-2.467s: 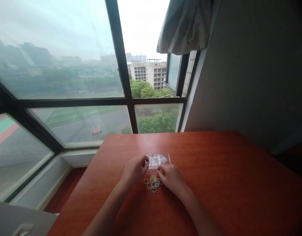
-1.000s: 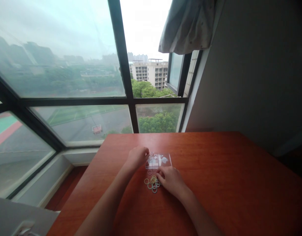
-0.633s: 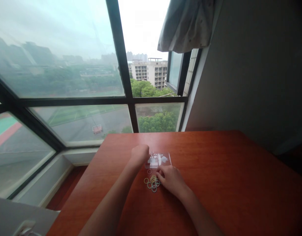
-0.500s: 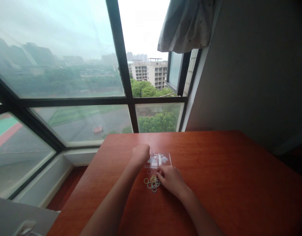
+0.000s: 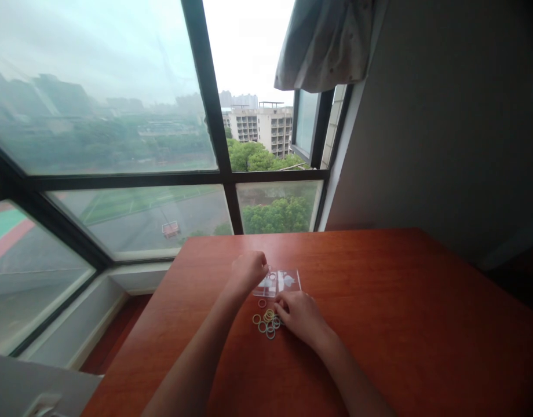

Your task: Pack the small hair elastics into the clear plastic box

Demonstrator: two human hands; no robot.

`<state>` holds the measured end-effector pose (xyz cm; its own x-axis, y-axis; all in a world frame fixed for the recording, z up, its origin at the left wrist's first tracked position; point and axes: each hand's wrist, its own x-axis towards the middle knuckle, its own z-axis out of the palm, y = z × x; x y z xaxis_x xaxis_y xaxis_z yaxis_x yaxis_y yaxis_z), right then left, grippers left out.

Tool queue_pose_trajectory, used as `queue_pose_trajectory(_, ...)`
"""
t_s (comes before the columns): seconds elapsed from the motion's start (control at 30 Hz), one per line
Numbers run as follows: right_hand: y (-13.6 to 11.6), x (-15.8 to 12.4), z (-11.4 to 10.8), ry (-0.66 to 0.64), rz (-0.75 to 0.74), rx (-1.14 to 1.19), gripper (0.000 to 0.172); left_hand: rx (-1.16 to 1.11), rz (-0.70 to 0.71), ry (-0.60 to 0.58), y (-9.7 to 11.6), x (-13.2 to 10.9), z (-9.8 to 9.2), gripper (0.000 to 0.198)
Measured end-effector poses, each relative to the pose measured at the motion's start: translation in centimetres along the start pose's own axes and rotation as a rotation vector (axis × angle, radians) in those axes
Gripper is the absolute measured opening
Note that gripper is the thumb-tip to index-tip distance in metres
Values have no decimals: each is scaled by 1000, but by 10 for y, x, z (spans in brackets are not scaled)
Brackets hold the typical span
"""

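A clear plastic box [image 5: 296, 286] lies opened flat on the reddish-brown table, its two halves side by side. Over the far left of the box is my left hand [image 5: 248, 272], fingers curled into a closed grip; whatever they hold is hidden. A few small rings show in the left half. Close to the front right of the box rests my right hand [image 5: 302, 313], thumb and fingers bent together, their contents not visible. Just left of its fingertips several pale yellow and grey-green rings [image 5: 270, 333] lie in a cluster. One pinkish ring [image 5: 262, 303] sits apart, nearer the box.
The table [image 5: 379, 301] reaches to a window [image 5: 275, 177] with dark frames; one pane stands open. A grey curtain [image 5: 322, 52] hangs at the upper right beside a grey wall [image 5: 435, 116]. A white ledge [image 5: 92, 315] runs along the left.
My left hand has lifted and shifted slightly right over the box. My right hand and the rings stay about where they were; the whole view has moved a little.
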<state>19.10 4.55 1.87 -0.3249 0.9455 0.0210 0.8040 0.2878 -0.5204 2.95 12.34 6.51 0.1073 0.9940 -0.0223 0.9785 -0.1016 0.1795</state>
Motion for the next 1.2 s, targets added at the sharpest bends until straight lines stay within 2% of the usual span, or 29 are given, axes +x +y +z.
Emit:
queue_pose_trajectory(0.13,2,0,0,11,-11,-4,18,-35,21,24,-2,0,6,25)
queue_pose_trajectory(0.27,2,0,1,7,-10,-24,17,-56,-3,91,-17,-2,12,33)
queue_pose_trajectory(0.4,-1,1,1,-12,-1,-51,18,-112,-6,24,-30,-8,19,30)
queue_pose_trajectory(0.53,-4,1,2,-14,-19,-35,17,-179,3,18,-31,-13,23,27)
queue_pose_trajectory(0.73,-3,1,4,-22,-30,0,17,-206,-18,32,-26,-19,19,28)
queue_pose_trajectory(0.83,-2,0,5,-25,-60,27,17,-182,2,53,-29,-29,12,22)
queue_pose_trajectory(0.93,-1,-1,7,-28,-91,33,19,-157,132,-5,-31,-46,4,16)
queue_pose_trajectory(1.0,-1,-1,7,-29,-105,28,19,-130,228,-88,-30,-58,0,15)
queue_pose_trajectory(1.1,0,-1,6,-38,-112,30,19,-85,276,-197,-27,-72,3,14)
queue_pose_trajectory(1.2,1,-1,4,-49,-99,27,19,-23,286,-208,-24,-76,13,16)
